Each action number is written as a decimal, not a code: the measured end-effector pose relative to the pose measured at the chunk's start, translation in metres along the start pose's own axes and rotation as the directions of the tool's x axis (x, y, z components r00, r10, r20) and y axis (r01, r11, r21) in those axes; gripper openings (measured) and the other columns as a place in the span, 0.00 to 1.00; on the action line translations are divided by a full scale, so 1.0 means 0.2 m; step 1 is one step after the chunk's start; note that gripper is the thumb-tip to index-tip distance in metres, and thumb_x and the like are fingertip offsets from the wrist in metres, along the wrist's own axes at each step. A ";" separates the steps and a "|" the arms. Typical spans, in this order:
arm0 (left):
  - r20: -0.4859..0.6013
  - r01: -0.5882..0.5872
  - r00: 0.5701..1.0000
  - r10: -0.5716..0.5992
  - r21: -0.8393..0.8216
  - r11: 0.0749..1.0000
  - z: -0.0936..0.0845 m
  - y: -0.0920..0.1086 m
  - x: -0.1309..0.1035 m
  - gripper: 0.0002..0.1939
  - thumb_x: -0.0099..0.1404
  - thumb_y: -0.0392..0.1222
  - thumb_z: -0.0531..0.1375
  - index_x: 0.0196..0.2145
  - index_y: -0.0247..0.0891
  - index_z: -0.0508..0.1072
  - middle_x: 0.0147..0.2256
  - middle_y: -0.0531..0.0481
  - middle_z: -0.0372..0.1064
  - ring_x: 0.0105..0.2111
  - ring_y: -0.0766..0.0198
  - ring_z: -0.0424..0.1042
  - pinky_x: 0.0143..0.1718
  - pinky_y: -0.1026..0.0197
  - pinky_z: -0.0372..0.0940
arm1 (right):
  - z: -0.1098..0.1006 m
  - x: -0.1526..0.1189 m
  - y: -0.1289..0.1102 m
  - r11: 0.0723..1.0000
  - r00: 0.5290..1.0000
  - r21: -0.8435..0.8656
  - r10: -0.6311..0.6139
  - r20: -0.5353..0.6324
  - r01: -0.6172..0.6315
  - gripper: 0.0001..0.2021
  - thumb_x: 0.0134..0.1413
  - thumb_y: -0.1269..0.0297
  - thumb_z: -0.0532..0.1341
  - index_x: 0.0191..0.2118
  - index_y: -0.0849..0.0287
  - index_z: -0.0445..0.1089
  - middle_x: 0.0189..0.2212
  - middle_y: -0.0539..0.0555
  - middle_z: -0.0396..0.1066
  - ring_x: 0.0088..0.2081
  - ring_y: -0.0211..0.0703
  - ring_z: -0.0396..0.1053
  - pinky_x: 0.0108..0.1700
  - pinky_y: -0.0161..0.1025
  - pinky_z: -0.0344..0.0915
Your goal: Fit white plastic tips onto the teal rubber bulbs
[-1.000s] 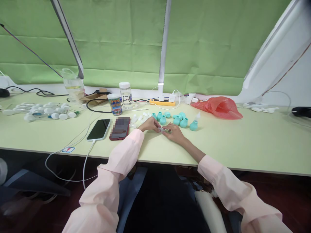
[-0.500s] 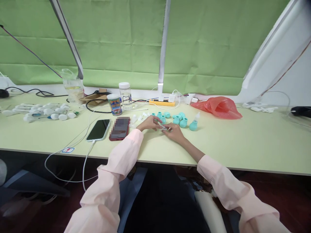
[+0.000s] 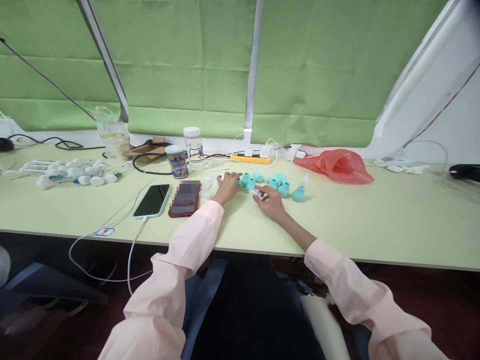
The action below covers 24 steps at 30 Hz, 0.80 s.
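Observation:
My right hand (image 3: pixel 272 202) pinches a small clear plastic nozzle piece (image 3: pixel 255 193) between thumb and fingers, just above the table. Away to its left, my left hand (image 3: pixel 228 189) reaches with fingers apart over small white plastic pieces (image 3: pixel 207 183), partly covering them. Whether its fingertips touch any of them cannot be made out. Several teal rubber bulbs (image 3: pixel 284 189) with open necks stand in a loose group behind and beside my hands. At the right of the group, one teal bulb (image 3: pixel 298 194) stands upright with a clear pointed tip on it.
Left of my hands lie a phone in a red case (image 3: pixel 184 199) and a charging phone (image 3: pixel 151 201). Behind stand a printed tub (image 3: pixel 177 162), a clear jar (image 3: pixel 194 147) and a yellow power strip (image 3: pixel 249 159). A red plastic bag (image 3: pixel 337 166) lies right; bagged white-capped items (image 3: pixel 71 172) lie far left.
My left hand has let go of the clear piece and moved left and away from me, its fingers spreading. The right hand stays nearly in place, still holding the piece.

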State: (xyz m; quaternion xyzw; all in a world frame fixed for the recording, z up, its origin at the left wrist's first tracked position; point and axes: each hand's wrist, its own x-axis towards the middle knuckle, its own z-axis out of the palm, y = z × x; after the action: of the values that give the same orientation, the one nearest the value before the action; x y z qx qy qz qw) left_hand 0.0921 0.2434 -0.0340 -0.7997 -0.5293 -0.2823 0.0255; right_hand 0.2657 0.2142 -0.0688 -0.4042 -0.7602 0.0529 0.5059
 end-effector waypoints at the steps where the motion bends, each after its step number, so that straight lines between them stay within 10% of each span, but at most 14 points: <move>1: -0.006 -0.013 1.000 0.012 -0.051 0.999 -0.01 0.00 0.01 0.21 0.54 0.33 0.52 0.48 0.40 0.60 0.43 0.45 0.63 0.45 0.57 0.58 0.47 0.47 0.50 | 0.00 0.00 0.00 1.000 1.000 0.011 0.005 -0.019 -0.005 0.14 0.44 0.64 0.56 0.40 0.59 0.66 0.27 0.53 0.66 0.27 0.36 0.62 0.25 0.33 0.65; 6: -0.005 -0.141 0.989 0.147 -0.300 0.943 -0.02 0.01 0.02 0.21 0.46 0.31 0.56 0.42 0.32 0.66 0.34 0.47 0.67 0.34 0.65 0.65 0.38 0.63 0.60 | -0.02 0.00 -0.02 0.994 0.995 0.097 0.052 -0.084 -0.043 0.14 0.42 0.61 0.58 0.39 0.59 0.63 0.29 0.53 0.66 0.27 0.36 0.63 0.24 0.32 0.64; 17: 0.019 -0.214 0.962 0.271 -0.563 0.799 0.02 0.03 0.00 0.23 0.46 0.33 0.58 0.43 0.34 0.66 0.37 0.47 0.69 0.38 0.64 0.68 0.44 0.61 0.59 | -0.01 0.01 -0.02 0.988 0.994 0.127 0.092 -0.065 -0.083 0.13 0.44 0.57 0.57 0.34 0.61 0.66 0.28 0.53 0.69 0.25 0.36 0.64 0.25 0.34 0.63; 24: 0.061 -0.120 0.985 0.161 -0.428 0.896 0.04 0.01 0.00 0.18 0.44 0.35 0.58 0.36 0.35 0.71 0.37 0.48 0.69 0.37 0.62 0.67 0.37 0.62 0.62 | -0.01 0.00 0.00 0.991 0.992 0.091 0.107 -0.071 -0.101 0.13 0.42 0.58 0.58 0.32 0.62 0.70 0.25 0.53 0.70 0.22 0.35 0.64 0.25 0.34 0.63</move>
State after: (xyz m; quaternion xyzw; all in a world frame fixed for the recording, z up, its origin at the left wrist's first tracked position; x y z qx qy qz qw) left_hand 0.0965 0.2462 -0.0394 -0.8348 -0.3968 -0.3495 -0.1531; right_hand 0.2673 0.2137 -0.0676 -0.4226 -0.7153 0.0969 0.5480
